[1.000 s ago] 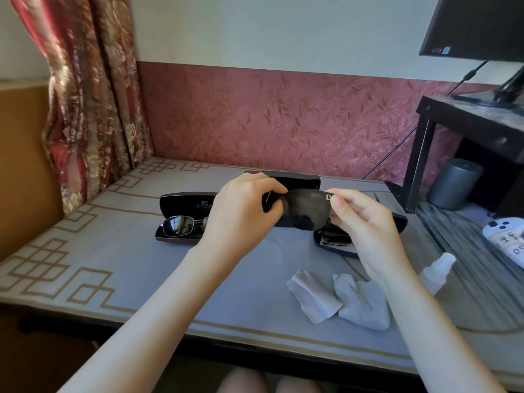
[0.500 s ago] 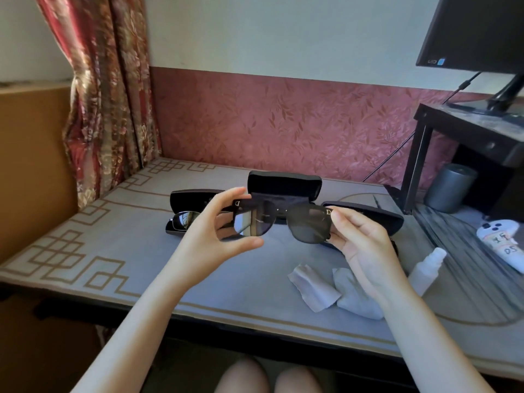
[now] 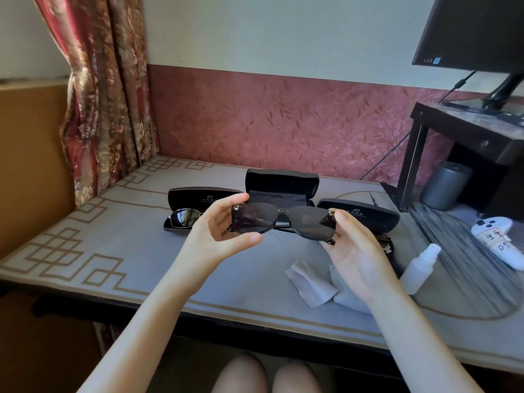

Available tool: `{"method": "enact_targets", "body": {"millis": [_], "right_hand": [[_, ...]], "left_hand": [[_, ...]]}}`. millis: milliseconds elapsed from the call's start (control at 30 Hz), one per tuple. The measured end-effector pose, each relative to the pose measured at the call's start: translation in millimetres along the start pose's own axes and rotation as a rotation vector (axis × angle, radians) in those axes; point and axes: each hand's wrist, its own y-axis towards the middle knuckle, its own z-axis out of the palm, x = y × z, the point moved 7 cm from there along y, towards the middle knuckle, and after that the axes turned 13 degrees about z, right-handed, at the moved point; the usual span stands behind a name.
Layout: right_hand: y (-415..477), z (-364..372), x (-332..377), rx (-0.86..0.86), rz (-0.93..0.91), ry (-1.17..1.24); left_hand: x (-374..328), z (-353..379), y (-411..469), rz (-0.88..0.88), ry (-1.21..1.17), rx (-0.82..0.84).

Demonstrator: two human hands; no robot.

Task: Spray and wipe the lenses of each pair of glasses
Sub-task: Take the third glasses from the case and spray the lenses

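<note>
A grey desk [image 3: 85,231] with a gold fret border runs below a red leaf-patterned wall, a floral curtain [image 3: 105,95] at the upper left of the frame and a dark monitor [image 3: 467,32] at the upper right. At centre frame I hold the dark sunglasses [image 3: 283,219] up off the desk, lenses broadside to me: my left hand [image 3: 224,231] pinches the left end of the frame between thumb and fingers, my right hand [image 3: 354,251] pinches the right end at the hinge. Half a second ago the pair was angled, one lens catching light; a second ago my left hand covered most of it. Now both lenses show square and unobstructed, which I judge means the pair is presented for spraying, not yet wiped. The spray bottle [image 3: 419,268] lies on the desk at lower right, just beside my right wrist, and the two white cloths [image 3: 309,282] lie below my right hand, both untouched. Behind the sunglasses the middle case [image 3: 282,182] stands open and empty; the left case [image 3: 198,197] holds a metal-framed pair [image 3: 184,218], and the right case [image 3: 365,214] is partly hidden by my hand. One hand must let go to reach the bottle.
</note>
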Motion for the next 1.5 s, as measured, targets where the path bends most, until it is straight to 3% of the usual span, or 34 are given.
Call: {"method": "enact_targets", "body": {"millis": [167, 767, 1000, 1500], "right_hand": [[0, 11, 8, 0.015, -0.067, -0.038], [5, 19, 8, 0.024, -0.041, 0.014], [3, 14, 11, -0.012, -0.099, -0.133], [4, 15, 24, -0.079, -0.118, -0.15]], "left_hand": [[0, 3, 0, -0.003, -0.049, -0.022], [-11, -4, 7, 0.042, -0.12, -0.054], [-23, -9, 7, 0.084, 0.02, 0.027], [-46, -11, 5, 0.194, 0.337, 0.147]]}}
